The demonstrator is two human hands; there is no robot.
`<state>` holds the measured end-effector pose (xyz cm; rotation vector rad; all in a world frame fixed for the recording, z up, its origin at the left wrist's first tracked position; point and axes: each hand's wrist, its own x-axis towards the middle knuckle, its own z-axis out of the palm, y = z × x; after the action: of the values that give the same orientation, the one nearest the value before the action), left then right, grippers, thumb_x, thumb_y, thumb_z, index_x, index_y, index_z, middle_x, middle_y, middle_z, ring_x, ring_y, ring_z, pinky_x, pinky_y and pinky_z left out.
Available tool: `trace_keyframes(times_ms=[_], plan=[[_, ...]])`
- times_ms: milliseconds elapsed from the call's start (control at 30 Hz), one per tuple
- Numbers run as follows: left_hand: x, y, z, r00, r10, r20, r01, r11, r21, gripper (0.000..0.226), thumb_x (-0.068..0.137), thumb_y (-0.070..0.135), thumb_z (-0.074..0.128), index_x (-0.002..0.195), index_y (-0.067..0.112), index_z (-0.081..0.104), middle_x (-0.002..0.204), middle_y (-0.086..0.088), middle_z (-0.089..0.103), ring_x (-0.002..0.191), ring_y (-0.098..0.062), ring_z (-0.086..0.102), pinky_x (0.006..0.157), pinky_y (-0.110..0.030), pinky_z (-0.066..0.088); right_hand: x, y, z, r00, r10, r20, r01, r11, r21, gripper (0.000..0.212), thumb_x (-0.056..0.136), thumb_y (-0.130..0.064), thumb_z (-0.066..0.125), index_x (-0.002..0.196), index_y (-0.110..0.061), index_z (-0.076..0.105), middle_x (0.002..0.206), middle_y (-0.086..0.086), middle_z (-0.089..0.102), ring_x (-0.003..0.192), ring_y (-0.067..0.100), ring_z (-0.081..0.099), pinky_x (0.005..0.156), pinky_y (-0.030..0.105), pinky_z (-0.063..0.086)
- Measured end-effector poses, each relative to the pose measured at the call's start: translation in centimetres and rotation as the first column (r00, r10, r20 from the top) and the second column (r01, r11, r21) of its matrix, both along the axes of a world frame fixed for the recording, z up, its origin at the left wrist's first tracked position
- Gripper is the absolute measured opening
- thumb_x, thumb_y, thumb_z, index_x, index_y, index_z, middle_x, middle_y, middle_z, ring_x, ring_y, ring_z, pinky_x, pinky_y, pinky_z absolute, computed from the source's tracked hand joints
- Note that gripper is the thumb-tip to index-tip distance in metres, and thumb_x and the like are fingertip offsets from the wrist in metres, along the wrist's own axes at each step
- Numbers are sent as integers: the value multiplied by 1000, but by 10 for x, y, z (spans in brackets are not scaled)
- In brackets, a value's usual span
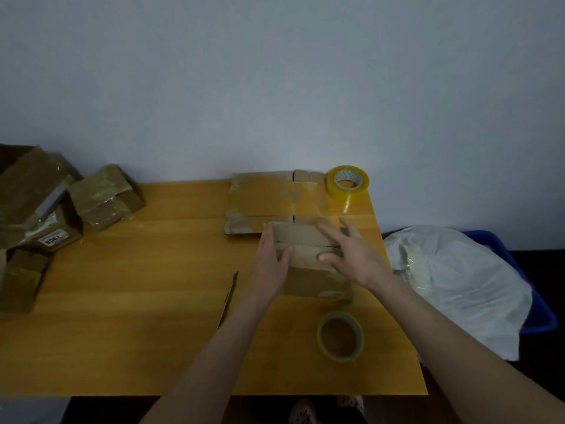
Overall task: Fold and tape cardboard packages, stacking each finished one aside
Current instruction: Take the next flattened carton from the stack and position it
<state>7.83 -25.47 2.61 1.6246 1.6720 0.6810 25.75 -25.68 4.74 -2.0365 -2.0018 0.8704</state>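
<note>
A small cardboard box [308, 280] sits on the wooden table [137, 286] right of centre, its top flaps folded down. My left hand [272, 261] rests against its left side, thumb on the top flap. My right hand [351, 252] lies spread over the flaps from the right, fingers straight. Behind the box lies a flattened, taped cardboard sheet [269, 200]. A nearly used-up tape roll [341, 336] lies flat in front of the box. A fuller yellow tape roll [347, 183] stands at the table's far right corner.
Several taped cardboard packages [104, 197] are piled at the table's left end. A thin blade-like tool [228, 296] lies left of my left forearm. Off the right edge, a blue bin [538, 313] holds white plastic bags [452, 280]. A wall stands behind the table.
</note>
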Motion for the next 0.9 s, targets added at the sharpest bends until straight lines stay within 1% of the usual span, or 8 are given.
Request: trace_keyframes(times_ms=[100, 233, 333, 433, 533, 633, 800, 900], plan=[[0, -4, 0, 1000, 12, -23, -12, 1000, -5, 71, 97, 25, 52, 152, 10, 10, 158, -7, 18, 143, -21, 23, 116, -36, 25, -5, -5, -3, 965, -258, 54, 258, 966, 16, 72, 84, -59, 60, 141, -28, 31, 141, 9, 43, 117, 35, 53, 88, 44, 49], [5, -6, 2, 999, 29, -21, -30, 999, -23, 73, 96, 25, 54, 152, 12, 10, 157, -6, 22, 140, -22, 29, 113, -39, 32, -7, -14, -11, 956, -266, 123, 263, 964, 39, 69, 90, -62, 46, 143, -22, 29, 111, 15, 64, 100, 36, 60, 73, 39, 48], [5, -9, 1, 999, 18, -49, -19, 999, -26, 77, 94, 27, 57, 153, 14, 9, 158, -4, 19, 140, -22, 28, 112, -40, 33, -4, -7, -8, 968, -214, 128, 205, 976, 77, 63, 92, -59, 46, 145, -29, 30, 110, 14, 66, 98, 35, 61, 69, 37, 45], [3, -11, -1, 997, 26, -68, -28, 999, -17, 79, 94, 29, 57, 153, 13, 7, 159, -4, 16, 142, -21, 25, 114, -38, 30, -1, 6, -11, 984, -152, 94, 148, 988, 49, 61, 91, -57, 50, 147, -37, 32, 120, 10, 64, 106, 33, 59, 77, 38, 48], [6, -8, -1, 998, 4, -56, -4, 1000, 1, 75, 96, 29, 54, 153, 11, 7, 159, -5, 16, 143, -20, 22, 116, -38, 26, 12, 9, -11, 995, -89, -44, 86, 994, -62, 75, 85, -54, 62, 149, -28, 31, 136, 9, 53, 121, 30, 51, 96, 39, 45], [11, -6, -3, 998, -29, -63, 28, 1000, -9, 73, 97, 29, 52, 153, 11, 9, 158, -5, 20, 142, -21, 24, 115, -38, 27, 26, 2, -12, 977, -64, -205, 31, 986, -164, 88, 80, -39, 75, 151, -18, 29, 145, 7, 39, 132, 26, 40, 109, 33, 34], [2, -25, -20, 997, -44, -65, 40, 997, -61, 71, 96, 25, 53, 153, 12, 12, 156, -5, 24, 141, -19, 27, 111, -28, 25, 12, -19, -30, 986, -96, -137, 80, 990, -119, 71, 88, -27, 68, 150, -25, 32, 152, 9, 30, 135, 30, 36, 111, 37, 32], [-7, -21, -29, 998, -26, -62, 23, 998, -51, 73, 96, 24, 54, 152, 14, 9, 158, -4, 20, 142, -20, 25, 113, -34, 26, 1, -12, -36, 989, -111, -100, 104, 992, -65, 70, 89, -27, 65, 150, -27, 30, 152, 7, 29, 132, 30, 39, 109, 40, 36]])
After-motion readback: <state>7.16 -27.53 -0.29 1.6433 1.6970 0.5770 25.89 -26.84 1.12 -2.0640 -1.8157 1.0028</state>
